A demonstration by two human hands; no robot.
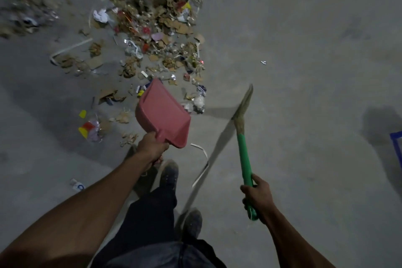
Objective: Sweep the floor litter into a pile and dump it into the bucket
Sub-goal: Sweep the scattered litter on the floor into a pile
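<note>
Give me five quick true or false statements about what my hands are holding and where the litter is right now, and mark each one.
1. The left hand grips the pink dustpan. True.
2. The right hand is empty. False: it grips the green-handled broom.
3. The dustpan is full of litter. False: no litter shows in it.
4. The litter pile lies ahead of the dustpan. True.
5. The broom bristles are buried in the pile. False: they are off to its right.

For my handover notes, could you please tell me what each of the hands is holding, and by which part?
The left hand grips the pink dustpan by its handle; the right hand grips the broom by its green handle's lower end.
</note>
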